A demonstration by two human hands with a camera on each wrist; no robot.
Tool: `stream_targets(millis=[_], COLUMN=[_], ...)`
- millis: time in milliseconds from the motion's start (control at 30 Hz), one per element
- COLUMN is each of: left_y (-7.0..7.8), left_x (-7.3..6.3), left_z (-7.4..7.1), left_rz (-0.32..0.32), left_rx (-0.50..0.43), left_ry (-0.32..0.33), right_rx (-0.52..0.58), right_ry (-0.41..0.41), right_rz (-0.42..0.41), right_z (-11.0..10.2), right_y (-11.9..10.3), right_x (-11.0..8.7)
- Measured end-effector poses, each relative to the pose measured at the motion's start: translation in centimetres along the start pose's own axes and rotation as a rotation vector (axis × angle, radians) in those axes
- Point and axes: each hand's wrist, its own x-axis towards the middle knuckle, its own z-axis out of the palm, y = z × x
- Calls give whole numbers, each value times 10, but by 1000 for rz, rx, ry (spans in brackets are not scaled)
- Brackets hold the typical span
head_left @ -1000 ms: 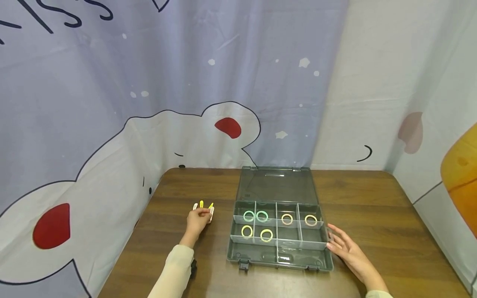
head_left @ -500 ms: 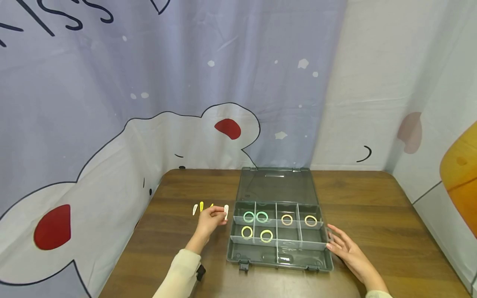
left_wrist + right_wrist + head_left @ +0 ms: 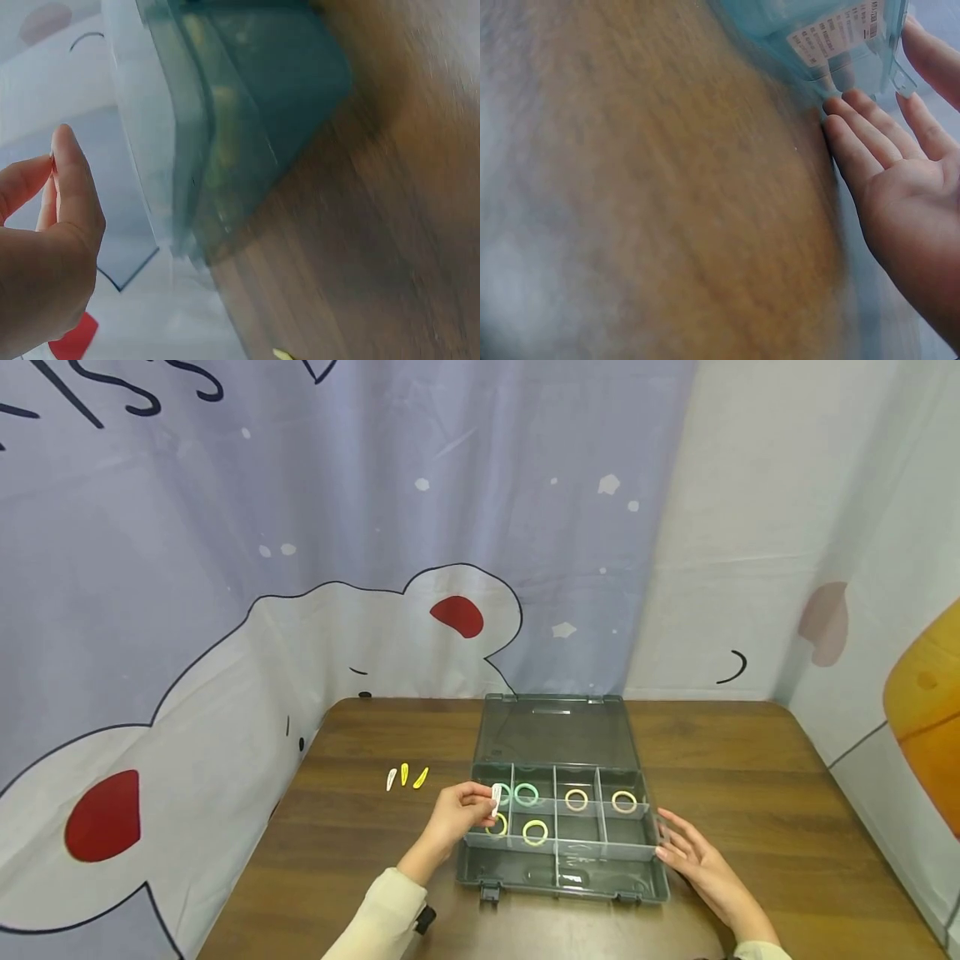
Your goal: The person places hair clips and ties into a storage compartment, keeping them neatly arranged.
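Note:
My left hand pinches a white snap hair clip between thumb and fingers, upright over the left side of a grey see-through divided box. In the left wrist view, the left hand has thumb and fingertip together, with the clip mostly hidden. My right hand touches the box's right wall with extended fingers; the right wrist view shows its fingertips against the box. Two green rings, two yellow rings and two peach rings lie in separate compartments.
Left of the box, a white clip, a yellow clip and a slanted yellow clip lie on the wooden table. The box's lid is folded back towards the printed curtain.
My left hand has lifted the white hair clip off the table and carried it right, over the box's left compartments. The right hand stays at the box's side.

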Motion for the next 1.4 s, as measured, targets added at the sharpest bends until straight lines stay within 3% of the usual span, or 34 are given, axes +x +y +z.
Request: stream_targets(millis=[233, 833, 1167, 1400], left_y=[-4, -17, -26, -33], left_x=[-9, -21, -27, -25], left_z=[17, 51, 57, 64], left_rz=[-19, -83, -141, -133], left_rx=[-10, 14, 25, 86], left_ry=[-92, -224, -221, -202], right_rx=[16, 21, 26, 17], right_ry=[0, 14, 21, 19], right_rz=[-11, -8, -17, -29], right_z=[0, 1, 2, 2], right_y=[1, 1, 2, 1], right_x=[0, 0, 1, 1])
